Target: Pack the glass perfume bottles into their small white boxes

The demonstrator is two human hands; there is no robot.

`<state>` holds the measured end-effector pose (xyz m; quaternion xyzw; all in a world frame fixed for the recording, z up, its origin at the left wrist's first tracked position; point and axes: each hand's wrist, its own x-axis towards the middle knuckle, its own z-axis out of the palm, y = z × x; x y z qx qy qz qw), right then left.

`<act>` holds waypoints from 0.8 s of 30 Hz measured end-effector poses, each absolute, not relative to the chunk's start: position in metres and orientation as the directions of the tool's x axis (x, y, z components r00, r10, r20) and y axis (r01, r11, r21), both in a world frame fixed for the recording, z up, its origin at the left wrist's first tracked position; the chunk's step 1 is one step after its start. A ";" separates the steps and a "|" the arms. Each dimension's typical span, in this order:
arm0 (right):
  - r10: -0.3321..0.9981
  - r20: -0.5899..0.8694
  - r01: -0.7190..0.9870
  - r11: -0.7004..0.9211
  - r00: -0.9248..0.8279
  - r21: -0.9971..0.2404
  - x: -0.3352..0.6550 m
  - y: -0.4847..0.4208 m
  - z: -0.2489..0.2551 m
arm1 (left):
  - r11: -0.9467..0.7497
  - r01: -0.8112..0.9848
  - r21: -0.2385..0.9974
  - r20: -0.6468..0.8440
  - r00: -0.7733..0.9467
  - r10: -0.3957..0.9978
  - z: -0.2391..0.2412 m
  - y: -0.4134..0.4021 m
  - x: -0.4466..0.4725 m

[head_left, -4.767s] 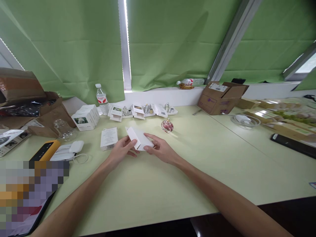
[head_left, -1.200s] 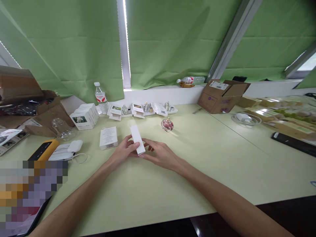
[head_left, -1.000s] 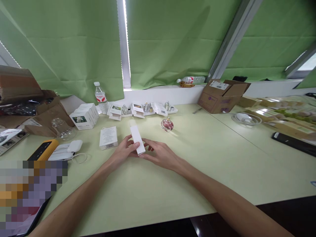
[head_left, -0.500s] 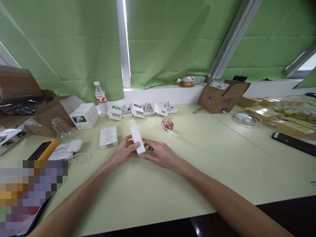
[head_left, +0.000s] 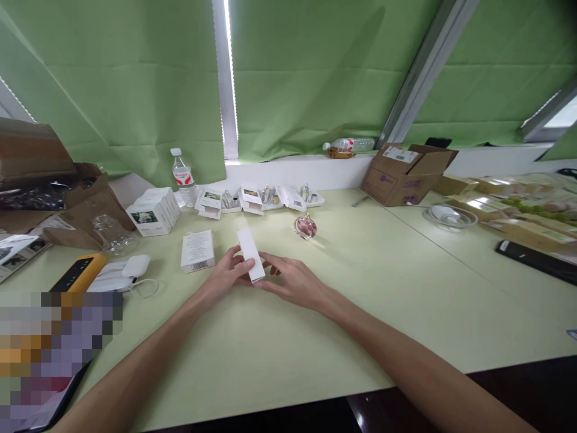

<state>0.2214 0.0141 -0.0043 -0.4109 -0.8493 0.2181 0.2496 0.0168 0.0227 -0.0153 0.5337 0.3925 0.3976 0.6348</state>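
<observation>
A small white carton (head_left: 250,252), folded into a narrow upright strip, stands on the pale green table (head_left: 315,337) in front of me. My left hand (head_left: 225,278) grips its left side with thumb and fingers. My right hand (head_left: 293,279) holds its right lower edge, fingers curled toward it. A round pink perfume bottle (head_left: 305,228) sits just beyond my right hand. A flat white box with a barcode (head_left: 197,250) lies left of the carton.
A stack of white boxes (head_left: 153,211), a water bottle (head_left: 181,176) and several opened small boxes (head_left: 252,201) line the back. A brown cardboard box (head_left: 403,175) sits far right; an orange device (head_left: 76,273), a white charger (head_left: 124,272) and a glass jar (head_left: 110,233) lie left.
Since 4.8 s ago the flat white carton has been folded narrower and turned upright between both hands. Over the last second nothing visibly moved.
</observation>
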 end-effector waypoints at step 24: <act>0.801 0.252 0.596 0.579 -0.542 -0.557 0.222 0.014 -0.004 | 0.124 -0.095 0.988 -0.080 0.381 0.921 -0.012 0.022 0.017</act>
